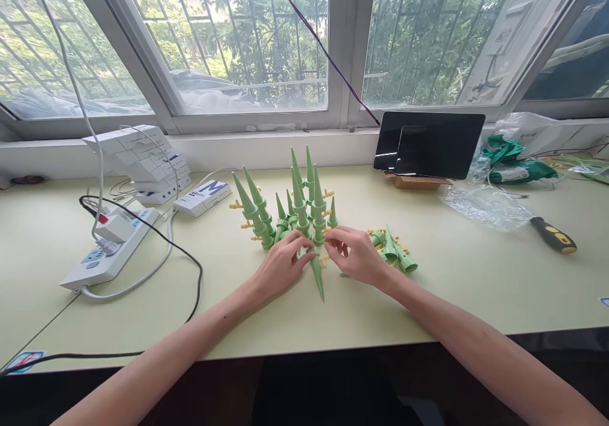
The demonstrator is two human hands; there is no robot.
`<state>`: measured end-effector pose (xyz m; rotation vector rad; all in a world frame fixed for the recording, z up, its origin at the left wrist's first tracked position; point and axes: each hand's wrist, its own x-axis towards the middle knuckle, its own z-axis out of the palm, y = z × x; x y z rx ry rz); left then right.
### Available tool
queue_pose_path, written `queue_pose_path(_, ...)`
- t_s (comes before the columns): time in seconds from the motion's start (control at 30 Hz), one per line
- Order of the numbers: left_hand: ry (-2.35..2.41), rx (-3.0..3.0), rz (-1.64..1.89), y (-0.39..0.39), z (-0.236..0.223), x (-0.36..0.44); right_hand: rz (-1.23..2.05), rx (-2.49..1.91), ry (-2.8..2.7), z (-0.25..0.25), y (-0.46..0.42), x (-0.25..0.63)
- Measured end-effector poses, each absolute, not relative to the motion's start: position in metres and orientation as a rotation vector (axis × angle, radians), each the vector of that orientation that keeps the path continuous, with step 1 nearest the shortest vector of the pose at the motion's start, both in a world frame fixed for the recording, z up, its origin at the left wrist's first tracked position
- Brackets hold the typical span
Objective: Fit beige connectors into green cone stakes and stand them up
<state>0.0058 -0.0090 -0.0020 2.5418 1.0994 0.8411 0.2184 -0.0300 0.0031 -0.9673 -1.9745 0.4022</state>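
My left hand [284,262] is closed on a green plastic watering spike [318,279], its tip pointing toward me and down. Close by on the right, my right hand [354,256] has its fingers pinched together; what sits between them is too small and covered to make out. Just behind both hands, several green spikes [299,207] stand upright in stacks, with yellow valves [246,225] sticking out from their sides. Beside my right wrist lies a small heap of loose green spike parts [390,248] and yellow pieces.
At left are a white power strip [80,275] with cables, stacked white boxes [143,159] and a single box [202,197]. A tablet [442,143] with a phone leans at the back right. Farther right lie clear plastic wrap [490,207] and a screwdriver [554,235].
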Motion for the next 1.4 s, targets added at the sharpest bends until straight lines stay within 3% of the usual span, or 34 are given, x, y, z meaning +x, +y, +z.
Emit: queue_pose_path(1.4, 1.065, 2.274, 1.052, -0.0078, 0.0009, 0.0052, 0.543, -0.983, -1.970, 0.0003, -0.0278, 0.2195)
